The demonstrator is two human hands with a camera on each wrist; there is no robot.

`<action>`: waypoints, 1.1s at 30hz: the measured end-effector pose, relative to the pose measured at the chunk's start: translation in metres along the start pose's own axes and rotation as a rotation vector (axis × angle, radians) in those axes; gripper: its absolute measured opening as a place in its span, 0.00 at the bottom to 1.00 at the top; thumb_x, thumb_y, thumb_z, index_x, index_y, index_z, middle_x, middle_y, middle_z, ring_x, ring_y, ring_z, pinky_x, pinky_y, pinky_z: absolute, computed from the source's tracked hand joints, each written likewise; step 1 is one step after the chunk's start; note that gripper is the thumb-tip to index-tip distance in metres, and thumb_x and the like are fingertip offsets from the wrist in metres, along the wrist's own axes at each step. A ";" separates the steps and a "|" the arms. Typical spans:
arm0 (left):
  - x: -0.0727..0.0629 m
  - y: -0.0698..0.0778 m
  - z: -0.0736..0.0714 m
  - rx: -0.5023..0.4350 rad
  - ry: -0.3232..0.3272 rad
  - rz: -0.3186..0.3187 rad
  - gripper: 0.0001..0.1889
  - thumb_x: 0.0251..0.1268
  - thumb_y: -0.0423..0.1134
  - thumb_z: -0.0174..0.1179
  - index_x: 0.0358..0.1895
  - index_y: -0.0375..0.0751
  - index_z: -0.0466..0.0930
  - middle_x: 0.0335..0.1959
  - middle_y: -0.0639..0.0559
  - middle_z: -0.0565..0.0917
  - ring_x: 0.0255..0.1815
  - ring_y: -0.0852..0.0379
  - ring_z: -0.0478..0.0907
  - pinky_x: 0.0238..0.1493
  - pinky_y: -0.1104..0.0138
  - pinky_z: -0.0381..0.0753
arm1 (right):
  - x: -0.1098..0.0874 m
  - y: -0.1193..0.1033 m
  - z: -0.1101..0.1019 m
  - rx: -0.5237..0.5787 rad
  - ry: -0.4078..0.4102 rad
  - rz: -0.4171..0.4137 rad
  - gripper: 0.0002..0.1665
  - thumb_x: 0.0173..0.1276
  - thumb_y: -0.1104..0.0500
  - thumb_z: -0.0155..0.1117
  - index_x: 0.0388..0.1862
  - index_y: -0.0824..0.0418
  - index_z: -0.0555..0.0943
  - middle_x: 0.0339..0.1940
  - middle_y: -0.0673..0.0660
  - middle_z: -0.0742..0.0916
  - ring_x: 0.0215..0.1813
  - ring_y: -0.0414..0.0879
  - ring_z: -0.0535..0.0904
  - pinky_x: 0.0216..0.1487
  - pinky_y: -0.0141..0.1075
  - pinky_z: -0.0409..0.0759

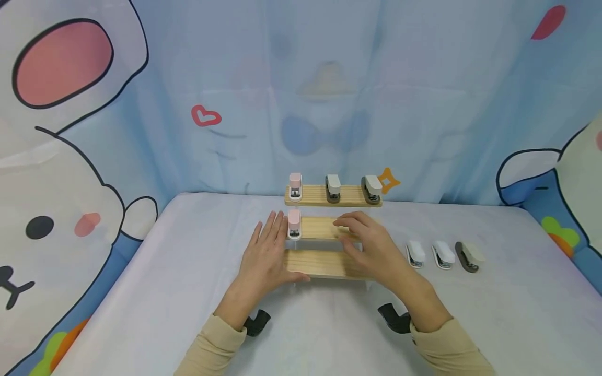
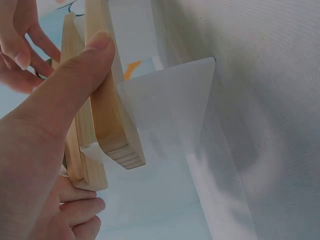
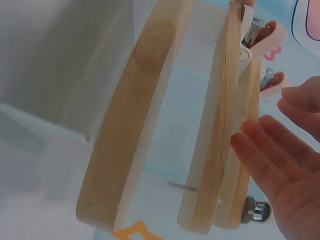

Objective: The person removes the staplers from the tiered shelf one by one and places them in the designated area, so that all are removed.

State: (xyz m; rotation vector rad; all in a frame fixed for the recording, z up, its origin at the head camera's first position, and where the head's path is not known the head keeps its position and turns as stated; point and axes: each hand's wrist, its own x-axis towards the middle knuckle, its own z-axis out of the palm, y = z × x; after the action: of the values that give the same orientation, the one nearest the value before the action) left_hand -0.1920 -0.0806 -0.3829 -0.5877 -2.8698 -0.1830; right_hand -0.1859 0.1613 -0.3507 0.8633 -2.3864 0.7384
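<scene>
A wooden tiered display shelf [image 1: 324, 262] on clear plastic supports stands mid-table. My left hand [image 1: 265, 256] lies along its left end, fingers straight beside the middle plank [image 1: 320, 228]; the thumb [image 2: 80, 70] presses the lowest plank's front. One pink mini stapler [image 1: 294, 223] stands at the left of the middle plank, next to those fingertips. My right hand [image 1: 371, 245] hovers over the right part of that plank, fingers loosely bent around nothing. On the top plank [image 1: 308, 201] stand another pink stapler [image 1: 295, 186] and two dark-based staplers with pale tops [image 1: 333, 188].
To the right of the shelf, two white staplers [image 1: 415, 254] and a dark-based stapler with a beige top [image 1: 469, 256] lie in a row on the white tablecloth [image 1: 508, 313]. Behind rises a blue cartoon curtain [image 1: 263, 62]. Black wrist mounts [image 1: 395, 319] jut inward from both wrists.
</scene>
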 end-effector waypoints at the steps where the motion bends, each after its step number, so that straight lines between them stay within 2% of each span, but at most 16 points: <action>1: 0.000 0.000 0.000 0.001 0.003 0.002 0.72 0.35 0.78 0.68 0.79 0.34 0.47 0.81 0.42 0.49 0.83 0.48 0.42 0.82 0.52 0.46 | 0.001 -0.001 0.001 0.003 -0.001 0.000 0.17 0.61 0.70 0.70 0.50 0.66 0.81 0.50 0.60 0.84 0.50 0.53 0.83 0.45 0.45 0.85; 11: -0.001 -0.002 0.002 0.000 0.017 0.011 0.72 0.35 0.78 0.67 0.79 0.34 0.47 0.81 0.41 0.50 0.83 0.48 0.43 0.82 0.52 0.46 | 0.016 -0.012 0.014 0.085 -0.017 0.019 0.18 0.63 0.69 0.68 0.53 0.66 0.80 0.53 0.60 0.83 0.53 0.53 0.82 0.50 0.44 0.86; 19: -0.001 -0.001 0.002 -0.001 0.025 0.018 0.71 0.35 0.78 0.67 0.79 0.34 0.49 0.81 0.41 0.51 0.83 0.48 0.43 0.82 0.52 0.46 | 0.024 -0.017 0.026 0.092 -0.029 0.017 0.23 0.65 0.65 0.68 0.59 0.66 0.77 0.58 0.61 0.81 0.53 0.54 0.81 0.52 0.45 0.84; 25: -0.002 -0.002 0.002 -0.003 0.039 0.026 0.71 0.35 0.77 0.68 0.79 0.34 0.49 0.81 0.41 0.53 0.83 0.48 0.44 0.82 0.52 0.48 | 0.031 -0.021 0.036 0.087 -0.049 -0.003 0.26 0.65 0.64 0.70 0.61 0.66 0.76 0.57 0.61 0.80 0.53 0.55 0.81 0.54 0.46 0.83; 33: -0.002 -0.002 0.002 -0.018 0.036 0.019 0.72 0.35 0.77 0.69 0.79 0.34 0.48 0.81 0.42 0.52 0.83 0.49 0.44 0.82 0.53 0.46 | 0.038 -0.029 0.043 0.081 -0.084 0.033 0.28 0.66 0.61 0.70 0.64 0.63 0.74 0.61 0.61 0.78 0.59 0.54 0.80 0.60 0.48 0.81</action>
State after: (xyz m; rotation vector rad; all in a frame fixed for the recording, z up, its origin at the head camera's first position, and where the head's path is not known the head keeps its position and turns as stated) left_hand -0.1919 -0.0829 -0.3858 -0.6089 -2.8293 -0.2143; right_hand -0.2028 0.0993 -0.3498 0.9071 -2.4647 0.8323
